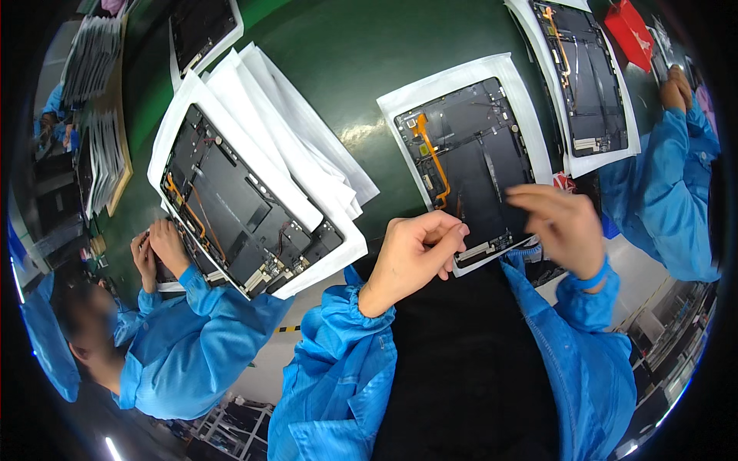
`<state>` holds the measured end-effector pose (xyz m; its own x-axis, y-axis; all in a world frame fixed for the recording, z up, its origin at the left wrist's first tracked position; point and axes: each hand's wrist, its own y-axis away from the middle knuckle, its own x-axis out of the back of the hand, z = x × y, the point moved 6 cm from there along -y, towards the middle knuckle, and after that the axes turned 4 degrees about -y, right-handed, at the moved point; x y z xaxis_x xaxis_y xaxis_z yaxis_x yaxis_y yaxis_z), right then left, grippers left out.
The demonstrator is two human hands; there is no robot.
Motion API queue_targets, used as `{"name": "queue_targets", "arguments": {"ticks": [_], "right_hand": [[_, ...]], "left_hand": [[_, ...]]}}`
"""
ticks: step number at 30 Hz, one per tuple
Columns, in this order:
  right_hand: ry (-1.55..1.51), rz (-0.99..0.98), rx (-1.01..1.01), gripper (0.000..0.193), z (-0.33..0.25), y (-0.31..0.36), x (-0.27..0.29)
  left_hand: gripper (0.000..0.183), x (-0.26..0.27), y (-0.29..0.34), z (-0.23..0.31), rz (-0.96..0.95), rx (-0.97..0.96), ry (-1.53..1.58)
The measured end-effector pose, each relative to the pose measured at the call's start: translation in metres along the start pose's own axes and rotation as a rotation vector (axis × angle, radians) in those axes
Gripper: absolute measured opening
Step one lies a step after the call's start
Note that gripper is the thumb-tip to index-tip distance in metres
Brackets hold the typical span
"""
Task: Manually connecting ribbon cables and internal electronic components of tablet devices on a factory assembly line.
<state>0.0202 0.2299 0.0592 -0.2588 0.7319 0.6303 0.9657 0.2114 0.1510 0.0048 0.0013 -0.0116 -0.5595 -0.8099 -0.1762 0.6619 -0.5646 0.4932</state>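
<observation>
In front of me a black tablet housing (465, 161) lies on a white foam sleeve (400, 115). An orange flex cable (437, 165) runs down its left side, and small connectors and a pale strip line its near end. My left hand (415, 250) is closed in a pinch over the near left corner of the housing; what its fingertips hold, if anything, is hidden. Over the right edge hovers my right hand (565, 227), its fingers stretched out and apart, slightly smeared by motion, with nothing visible in them.
Left stands another opened housing (223, 200) on foam, beside stacked white sleeves (284, 131). Further housings lie at the far right (580, 84) and far left (201, 31). A red box (629, 34) sits at the right. Co-workers in blue sleeves (192, 330) work on both sides.
</observation>
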Motion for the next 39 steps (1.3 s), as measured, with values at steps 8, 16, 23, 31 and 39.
{"name": "queue_targets", "arguments": {"ticks": [8,16,23,31,39], "right_hand": [[-0.002,0.103,0.32,0.013,-0.021,-0.047,-0.038],[0.056,0.346,0.278,0.011,0.004,-0.086,-0.025],[0.028,0.363,0.236,0.009,0.018,-0.094,-0.035],[0.067,0.376,0.228,0.01,0.018,-0.094,-0.036],[0.081,0.391,0.244,0.011,0.018,-0.094,-0.036]], "left_hand": [[0.01,0.007,-0.01,0.041,0.215,-0.461,-0.577],[0.043,0.015,-0.016,0.02,0.353,-0.731,-1.206],[0.048,0.017,-0.018,0.016,0.347,-0.747,-1.23],[0.051,0.017,-0.018,0.015,0.341,-0.749,-1.249],[0.052,0.015,-0.018,0.017,0.369,-0.741,-1.289]]}}
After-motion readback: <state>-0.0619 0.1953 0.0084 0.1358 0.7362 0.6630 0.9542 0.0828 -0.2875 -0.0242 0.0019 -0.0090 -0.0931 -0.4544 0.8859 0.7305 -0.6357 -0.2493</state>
